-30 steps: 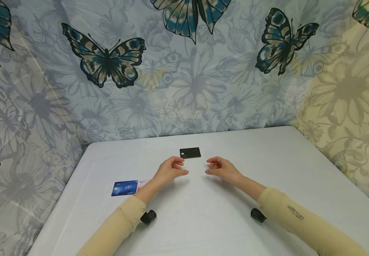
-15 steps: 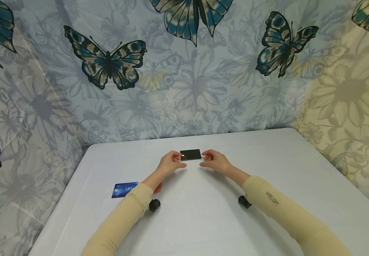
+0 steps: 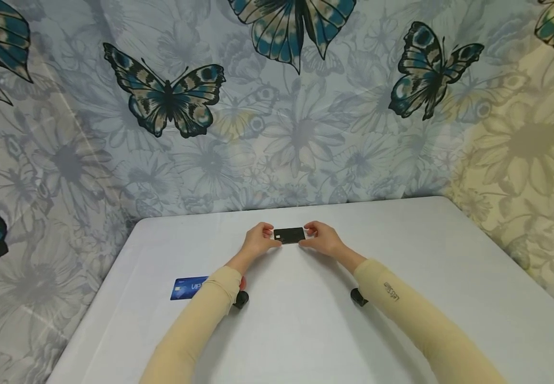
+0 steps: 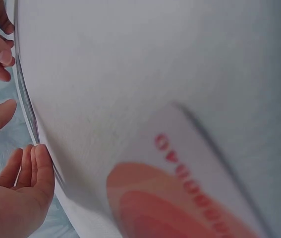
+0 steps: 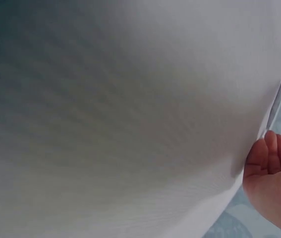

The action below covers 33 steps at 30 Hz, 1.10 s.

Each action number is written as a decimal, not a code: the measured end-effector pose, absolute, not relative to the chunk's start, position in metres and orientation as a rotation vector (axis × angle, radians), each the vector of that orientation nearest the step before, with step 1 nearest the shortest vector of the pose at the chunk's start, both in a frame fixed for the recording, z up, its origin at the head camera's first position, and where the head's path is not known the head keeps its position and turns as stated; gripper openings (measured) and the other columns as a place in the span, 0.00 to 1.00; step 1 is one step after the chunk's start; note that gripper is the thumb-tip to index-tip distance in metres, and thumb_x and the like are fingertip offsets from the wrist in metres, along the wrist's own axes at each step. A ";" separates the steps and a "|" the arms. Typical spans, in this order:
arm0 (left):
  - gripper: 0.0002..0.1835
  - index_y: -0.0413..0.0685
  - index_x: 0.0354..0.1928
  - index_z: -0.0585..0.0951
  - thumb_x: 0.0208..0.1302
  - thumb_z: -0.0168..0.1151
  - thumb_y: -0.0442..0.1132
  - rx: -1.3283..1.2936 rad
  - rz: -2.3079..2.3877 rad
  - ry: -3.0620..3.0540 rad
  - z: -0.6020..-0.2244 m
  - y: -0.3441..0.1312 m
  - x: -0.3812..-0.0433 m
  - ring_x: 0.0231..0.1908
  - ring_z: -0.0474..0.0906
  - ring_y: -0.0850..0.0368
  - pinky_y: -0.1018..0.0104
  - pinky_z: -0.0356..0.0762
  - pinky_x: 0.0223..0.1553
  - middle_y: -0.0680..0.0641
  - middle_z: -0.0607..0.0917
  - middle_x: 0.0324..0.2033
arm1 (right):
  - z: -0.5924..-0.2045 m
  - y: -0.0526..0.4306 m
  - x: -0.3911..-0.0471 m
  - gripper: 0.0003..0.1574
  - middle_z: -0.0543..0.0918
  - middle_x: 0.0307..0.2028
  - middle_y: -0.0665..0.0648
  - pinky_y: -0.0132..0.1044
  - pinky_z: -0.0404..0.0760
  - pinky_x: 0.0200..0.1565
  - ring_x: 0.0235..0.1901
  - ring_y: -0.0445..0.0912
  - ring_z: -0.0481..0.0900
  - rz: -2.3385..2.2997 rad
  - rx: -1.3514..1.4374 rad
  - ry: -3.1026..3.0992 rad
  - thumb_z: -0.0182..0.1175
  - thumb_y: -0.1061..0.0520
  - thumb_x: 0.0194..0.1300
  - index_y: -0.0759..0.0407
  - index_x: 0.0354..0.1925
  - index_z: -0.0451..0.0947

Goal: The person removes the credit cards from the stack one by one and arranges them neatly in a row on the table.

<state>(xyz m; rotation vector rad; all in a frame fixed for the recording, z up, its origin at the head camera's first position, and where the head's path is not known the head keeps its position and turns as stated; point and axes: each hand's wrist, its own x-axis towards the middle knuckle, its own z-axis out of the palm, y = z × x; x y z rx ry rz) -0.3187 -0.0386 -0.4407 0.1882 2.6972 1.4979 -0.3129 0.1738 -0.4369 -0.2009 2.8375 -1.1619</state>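
Observation:
A black card (image 3: 289,235) with a small chip lies flat toward the back of the white table. My left hand (image 3: 259,238) is at its left end, thumb near the lower left corner and fingers beside the short edge. At the opposite end is my right hand (image 3: 322,238), its thumb by the lower right corner. Both hands have relaxed, bent fingers. In the left wrist view, a gap shows between the thumb and fingers of the left hand (image 4: 21,198). The right wrist view shows the right hand (image 5: 271,173) low over the table, fingers together.
A blue VIP card (image 3: 187,288) lies left of my left forearm. A white card with orange-red shapes and red digits (image 4: 180,198) is mostly hidden under that forearm in the head view. Behind the table (image 3: 401,234) hangs a butterfly-print cloth (image 3: 300,128).
Both hands have moved forward and closer together, from in front of the black card to its two ends. The left forearm now covers more of the cards at left.

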 end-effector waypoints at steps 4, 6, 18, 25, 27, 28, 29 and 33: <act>0.28 0.35 0.54 0.77 0.50 0.75 0.34 0.203 1.416 2.733 -0.442 -0.036 -0.324 0.46 0.75 0.48 0.58 0.74 0.49 0.41 0.80 0.43 | -0.439 0.174 -0.318 0.35 0.78 0.45 0.61 0.45 0.74 0.49 0.45 0.53 0.75 -1.118 -0.239 2.860 0.71 0.52 0.57 0.67 0.58 0.72; 0.29 0.35 0.55 0.76 0.51 0.75 0.35 0.220 1.349 2.738 -0.442 -0.034 -0.325 0.46 0.75 0.48 0.58 0.73 0.50 0.41 0.80 0.44 | -0.440 0.174 -0.320 0.36 0.78 0.45 0.62 0.47 0.74 0.51 0.46 0.54 0.75 -1.082 -0.253 2.863 0.71 0.52 0.57 0.68 0.59 0.72; 0.32 0.36 0.59 0.75 0.53 0.74 0.39 0.294 1.119 2.770 -0.436 -0.028 -0.327 0.48 0.72 0.49 0.57 0.70 0.54 0.41 0.77 0.47 | -0.439 0.176 -0.326 0.37 0.78 0.45 0.63 0.49 0.72 0.53 0.46 0.55 0.73 -0.925 -0.322 2.899 0.71 0.50 0.57 0.68 0.60 0.73; 0.30 0.35 0.58 0.77 0.54 0.74 0.38 0.313 1.162 2.773 -0.435 -0.032 -0.327 0.48 0.74 0.47 0.56 0.71 0.54 0.40 0.79 0.47 | -0.437 0.177 -0.328 0.36 0.77 0.44 0.62 0.50 0.70 0.54 0.47 0.55 0.72 -0.920 -0.379 2.890 0.69 0.50 0.60 0.68 0.60 0.72; 0.29 0.36 0.58 0.77 0.54 0.74 0.38 0.311 1.159 2.774 -0.435 -0.034 -0.328 0.47 0.73 0.48 0.56 0.71 0.54 0.40 0.79 0.46 | -0.438 0.176 -0.328 0.36 0.76 0.44 0.61 0.50 0.70 0.54 0.47 0.55 0.72 -0.915 -0.407 2.884 0.68 0.50 0.61 0.68 0.60 0.72; 0.29 0.36 0.57 0.77 0.54 0.74 0.39 0.313 1.155 2.776 -0.436 -0.035 -0.328 0.47 0.73 0.48 0.56 0.72 0.53 0.41 0.79 0.46 | -0.438 0.176 -0.329 0.35 0.76 0.44 0.61 0.50 0.70 0.54 0.46 0.55 0.72 -0.906 -0.422 2.886 0.68 0.50 0.61 0.68 0.60 0.72; 0.29 0.36 0.57 0.77 0.54 0.74 0.39 0.319 1.151 2.778 -0.436 -0.035 -0.329 0.46 0.73 0.48 0.57 0.72 0.53 0.41 0.79 0.46 | -0.439 0.176 -0.329 0.35 0.76 0.43 0.61 0.49 0.70 0.53 0.46 0.54 0.71 -0.902 -0.432 2.887 0.68 0.50 0.61 0.68 0.60 0.72; 0.29 0.35 0.56 0.78 0.54 0.74 0.40 0.364 1.126 2.786 -0.439 -0.035 -0.331 0.45 0.73 0.50 0.58 0.72 0.52 0.42 0.79 0.44 | -0.440 0.177 -0.329 0.34 0.76 0.42 0.61 0.48 0.70 0.51 0.43 0.54 0.71 -0.892 -0.457 2.907 0.68 0.51 0.61 0.69 0.59 0.72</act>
